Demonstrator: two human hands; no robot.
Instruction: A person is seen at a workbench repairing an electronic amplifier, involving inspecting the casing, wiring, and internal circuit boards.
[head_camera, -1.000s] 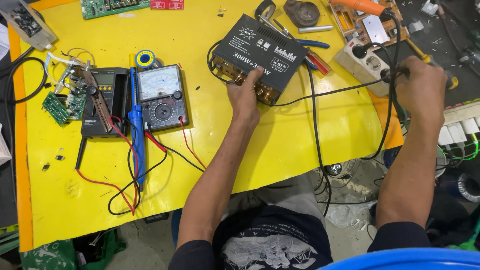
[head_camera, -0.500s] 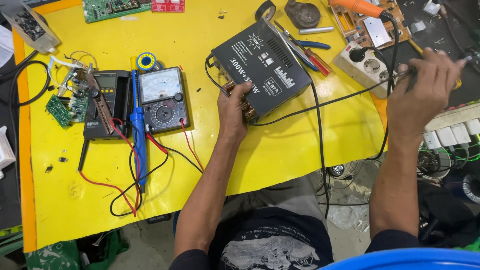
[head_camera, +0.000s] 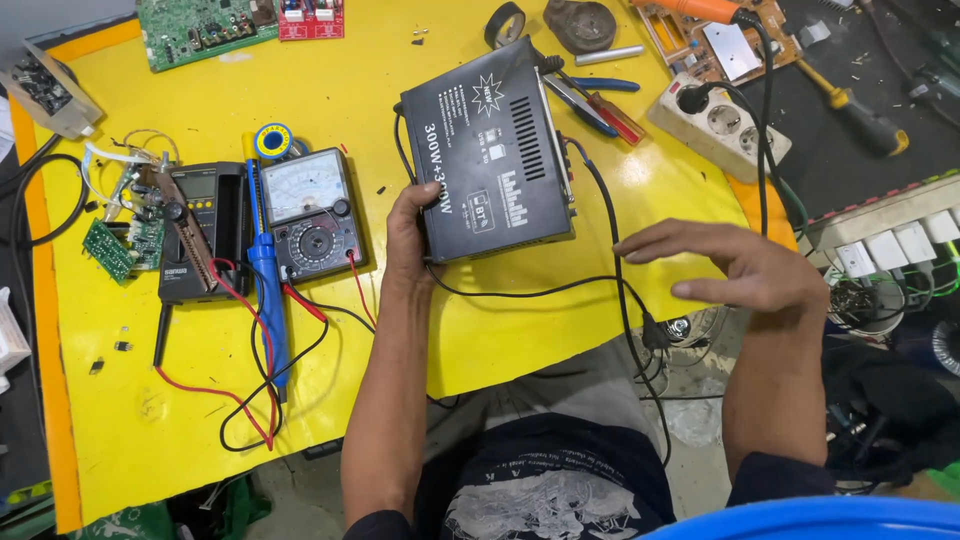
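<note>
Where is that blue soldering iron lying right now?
In the head view, the blue soldering iron lies left of the left hand, across two multimeters on the yellow table.

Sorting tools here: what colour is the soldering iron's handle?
Blue, on the soldering iron in the head view.

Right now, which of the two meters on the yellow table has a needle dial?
The analog meter, right of the blue soldering iron. The darker meter on the iron's left shows a small flat screen instead.

On the yellow table (head_camera: 300, 80), to the left of the left hand, lie an analog multimeter (head_camera: 312, 212) and a blue soldering iron (head_camera: 266, 290), while beyond the right hand sit a white power strip (head_camera: 722, 124) and a black tape roll (head_camera: 506, 22).
</note>
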